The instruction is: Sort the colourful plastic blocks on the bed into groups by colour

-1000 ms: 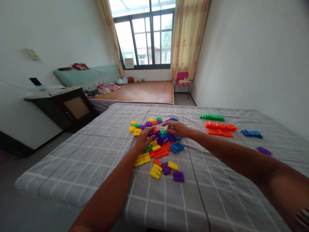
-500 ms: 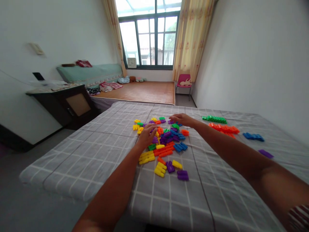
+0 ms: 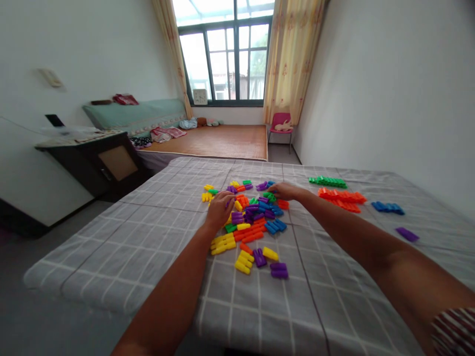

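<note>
Loose plastic building blocks in several colours lie heaped on the grey checked cloth (image 3: 148,222). My left hand (image 3: 219,208) is at the heap's left side, its fingers curled around a purple block (image 3: 230,203). At the heap's far right, my right hand (image 3: 285,191) has its fingers drawn together and pointing down, close to a green block (image 3: 269,197) and a blue one. Whatever lies under those fingertips is hidden. Nearer to me are joined orange blocks (image 3: 252,232), joined yellow blocks (image 3: 223,244) and loose purple blocks (image 3: 279,270).
Right of the heap lie a green row (image 3: 328,182), orange rows (image 3: 342,198), a blue row (image 3: 388,207) and a purple piece (image 3: 407,234). Beyond the table stand a bed (image 3: 222,141) and a pink chair (image 3: 281,123). A dark cabinet (image 3: 111,165) is at left.
My right hand has come down and slightly nearer, its fingers now at the green and blue blocks. My left hand has shifted a little left and nearer. The view has turned slightly.
</note>
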Motion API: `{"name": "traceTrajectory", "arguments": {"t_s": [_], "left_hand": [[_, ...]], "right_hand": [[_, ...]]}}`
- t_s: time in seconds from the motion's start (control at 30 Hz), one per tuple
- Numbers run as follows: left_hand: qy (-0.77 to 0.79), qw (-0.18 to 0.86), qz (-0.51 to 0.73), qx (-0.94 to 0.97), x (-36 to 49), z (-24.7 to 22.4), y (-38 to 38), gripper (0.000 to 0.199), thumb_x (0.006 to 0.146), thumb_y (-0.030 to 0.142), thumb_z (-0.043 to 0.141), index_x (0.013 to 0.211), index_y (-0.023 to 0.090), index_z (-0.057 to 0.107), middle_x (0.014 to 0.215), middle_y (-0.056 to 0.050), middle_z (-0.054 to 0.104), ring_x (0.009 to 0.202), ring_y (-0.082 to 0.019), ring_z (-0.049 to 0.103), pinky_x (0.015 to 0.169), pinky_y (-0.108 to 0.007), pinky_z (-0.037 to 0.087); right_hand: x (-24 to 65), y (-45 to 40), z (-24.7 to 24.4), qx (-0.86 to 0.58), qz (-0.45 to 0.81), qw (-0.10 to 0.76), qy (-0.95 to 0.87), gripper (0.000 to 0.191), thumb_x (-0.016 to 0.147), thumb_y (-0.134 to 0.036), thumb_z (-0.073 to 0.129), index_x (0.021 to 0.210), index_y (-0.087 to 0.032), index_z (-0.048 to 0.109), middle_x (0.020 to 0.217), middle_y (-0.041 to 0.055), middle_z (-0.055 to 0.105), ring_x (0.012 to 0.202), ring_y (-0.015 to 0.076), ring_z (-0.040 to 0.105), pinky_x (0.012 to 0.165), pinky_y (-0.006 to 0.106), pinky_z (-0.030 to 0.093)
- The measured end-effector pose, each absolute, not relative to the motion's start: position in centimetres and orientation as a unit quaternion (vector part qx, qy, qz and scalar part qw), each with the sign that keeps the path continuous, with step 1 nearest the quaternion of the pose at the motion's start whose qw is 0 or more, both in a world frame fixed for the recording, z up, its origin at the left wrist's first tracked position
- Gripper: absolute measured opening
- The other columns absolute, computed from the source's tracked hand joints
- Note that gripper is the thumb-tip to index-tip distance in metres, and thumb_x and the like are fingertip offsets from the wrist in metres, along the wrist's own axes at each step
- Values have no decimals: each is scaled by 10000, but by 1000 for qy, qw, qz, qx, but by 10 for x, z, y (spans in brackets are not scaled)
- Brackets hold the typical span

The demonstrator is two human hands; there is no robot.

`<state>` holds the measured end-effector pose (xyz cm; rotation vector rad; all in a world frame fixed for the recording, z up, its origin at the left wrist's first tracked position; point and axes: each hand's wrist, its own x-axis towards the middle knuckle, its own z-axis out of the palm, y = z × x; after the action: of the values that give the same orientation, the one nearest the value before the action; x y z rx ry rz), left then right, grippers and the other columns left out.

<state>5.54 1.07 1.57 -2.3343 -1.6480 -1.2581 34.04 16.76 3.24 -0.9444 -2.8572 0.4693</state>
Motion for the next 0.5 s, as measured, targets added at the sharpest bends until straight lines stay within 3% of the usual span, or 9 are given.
{"name": "traceTrajectory", "arguments": {"t_s": [0.17, 0.3, 0.4, 0.5], "left_hand": [[-545, 21, -389, -742, 50, 18, 12, 295, 934, 329, 425, 1017, 211, 683, 1065, -66, 678, 1076, -209, 574, 1005, -398, 438], [-603, 47, -380, -700, 37, 21, 15, 304, 914, 334, 430, 1023, 216, 688, 1106, -73, 671, 1093, -229, 566, 1013, -416, 420], [-666, 78, -371, -643, 20, 19, 19, 316, 900, 340, 437, 1062, 211, 676, 1174, -91, 644, 1132, -257, 542, 1019, -445, 402], [-726, 100, -359, -578, -1, 11, 25, 370, 880, 354, 447, 1140, 177, 642, 1275, -141, 580, 1201, -294, 495, 1039, -481, 371]], "right_hand": [[370, 166, 48, -387, 234, 36, -891, 344, 827, -223, 563, 1157, -193, 656, 904, 36, 722, 741, 156, 646, 682, 251, 496], [394, 168, 63, -444, 313, -22, -840, 340, 802, -237, 594, 1137, -215, 647, 870, 41, 720, 668, 133, 631, 576, 217, 482], [406, 173, 66, -476, 314, -46, -820, 302, 798, -252, 590, 1088, -247, 675, 853, 38, 722, 621, 117, 619, 569, 219, 489], [412, 176, 61, -520, 279, -22, -807, 406, 784, -268, 610, 1189, -261, 638, 966, 60, 723, 635, 133, 635, 584, 250, 513]]}}
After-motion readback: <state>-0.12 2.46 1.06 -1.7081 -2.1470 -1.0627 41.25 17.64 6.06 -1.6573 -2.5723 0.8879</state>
